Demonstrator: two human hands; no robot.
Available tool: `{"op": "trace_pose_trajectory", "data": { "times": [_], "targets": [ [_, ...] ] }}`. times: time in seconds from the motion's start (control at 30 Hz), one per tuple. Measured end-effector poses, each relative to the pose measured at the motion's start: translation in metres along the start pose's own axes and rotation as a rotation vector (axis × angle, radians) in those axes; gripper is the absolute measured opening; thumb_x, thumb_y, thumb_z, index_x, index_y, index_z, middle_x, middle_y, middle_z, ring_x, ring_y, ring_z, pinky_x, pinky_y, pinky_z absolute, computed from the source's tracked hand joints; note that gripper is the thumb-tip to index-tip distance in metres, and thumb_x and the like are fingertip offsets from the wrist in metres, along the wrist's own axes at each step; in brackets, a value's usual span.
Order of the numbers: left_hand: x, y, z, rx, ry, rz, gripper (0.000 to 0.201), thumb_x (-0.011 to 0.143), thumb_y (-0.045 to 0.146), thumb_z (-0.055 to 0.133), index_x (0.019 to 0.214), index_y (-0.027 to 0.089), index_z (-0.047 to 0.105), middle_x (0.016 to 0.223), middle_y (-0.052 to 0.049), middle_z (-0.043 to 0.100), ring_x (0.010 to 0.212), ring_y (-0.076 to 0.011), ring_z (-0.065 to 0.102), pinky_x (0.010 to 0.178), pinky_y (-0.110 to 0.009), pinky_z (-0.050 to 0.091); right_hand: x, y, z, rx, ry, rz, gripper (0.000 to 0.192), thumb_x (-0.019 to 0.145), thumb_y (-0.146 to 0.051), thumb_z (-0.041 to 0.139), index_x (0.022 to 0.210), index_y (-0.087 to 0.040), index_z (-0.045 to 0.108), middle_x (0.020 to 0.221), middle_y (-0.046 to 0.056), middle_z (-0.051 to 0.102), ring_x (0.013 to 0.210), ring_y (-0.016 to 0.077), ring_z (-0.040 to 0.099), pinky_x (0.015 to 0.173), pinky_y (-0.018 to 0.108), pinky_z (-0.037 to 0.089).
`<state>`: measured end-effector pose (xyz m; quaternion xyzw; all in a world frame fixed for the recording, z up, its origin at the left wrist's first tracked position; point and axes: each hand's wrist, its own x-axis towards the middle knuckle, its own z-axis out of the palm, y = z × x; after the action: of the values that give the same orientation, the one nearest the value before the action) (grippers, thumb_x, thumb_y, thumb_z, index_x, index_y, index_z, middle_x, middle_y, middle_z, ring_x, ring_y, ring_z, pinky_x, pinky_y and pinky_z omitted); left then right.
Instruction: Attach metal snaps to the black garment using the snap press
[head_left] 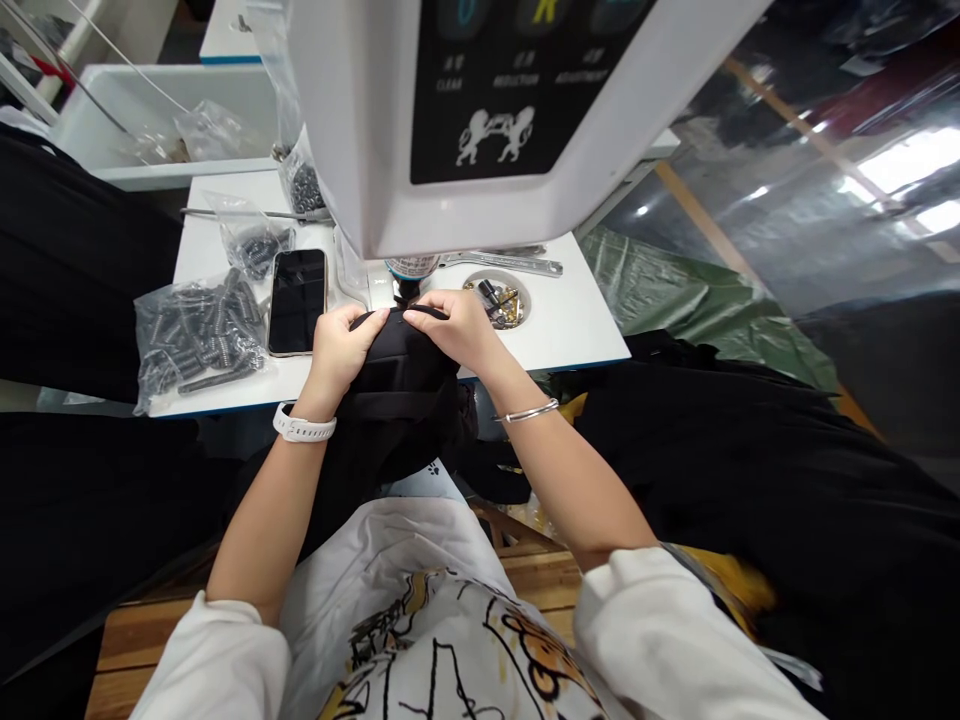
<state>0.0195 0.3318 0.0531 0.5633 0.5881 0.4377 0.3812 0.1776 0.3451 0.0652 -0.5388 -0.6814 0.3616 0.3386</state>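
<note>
A piece of black fabric [401,375], seemingly a garment with a stitched band across it, hangs from the table's front edge toward my lap. My left hand [341,340] pinches its upper edge on the left side. On the right, my right hand [454,325] grips the same edge between thumb and fingers, close beside the left thumb. The held edge lies right at the small dark working head [406,290] of the white machine [360,200]. Part of that head and the fabric's far side are hidden by my hands.
On the white table [592,320] lie a phone [298,300], a plastic bag of dark springs [202,330], a smaller bag [255,240] and a wrench [517,264]. A round recess [506,300] holds small metal parts. Dark cloth piles [720,450] flank me.
</note>
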Motion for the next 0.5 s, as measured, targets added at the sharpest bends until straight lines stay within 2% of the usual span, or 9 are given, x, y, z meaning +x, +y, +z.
{"op": "trace_pose_trajectory", "data": {
  "times": [0.33,0.5],
  "targets": [
    [0.0015,-0.0001,-0.0031,0.079,0.021,0.053,0.029,0.068,0.038,0.062,0.054,0.014,0.051,0.052,0.004,0.042,0.054,-0.0093,0.038,0.052,-0.023,0.029,0.0009,-0.0024,-0.0072,-0.044,-0.056,-0.029,0.021,0.071,-0.032,0.053,0.062,-0.012,0.056,0.056,-0.002,0.047,0.056,0.0091,0.040,0.054,0.024,0.027],
    [0.0027,-0.0022,-0.0029,0.059,0.029,0.059,0.029,0.067,0.038,0.062,0.055,0.015,0.052,0.053,0.004,0.043,0.054,-0.0093,0.038,0.052,-0.023,0.029,0.0008,-0.0048,-0.0066,-0.067,-0.028,-0.030,0.020,0.070,-0.030,0.054,0.065,-0.012,0.059,0.057,-0.001,0.049,0.057,0.0096,0.041,0.055,0.024,0.028]
  ]
}}
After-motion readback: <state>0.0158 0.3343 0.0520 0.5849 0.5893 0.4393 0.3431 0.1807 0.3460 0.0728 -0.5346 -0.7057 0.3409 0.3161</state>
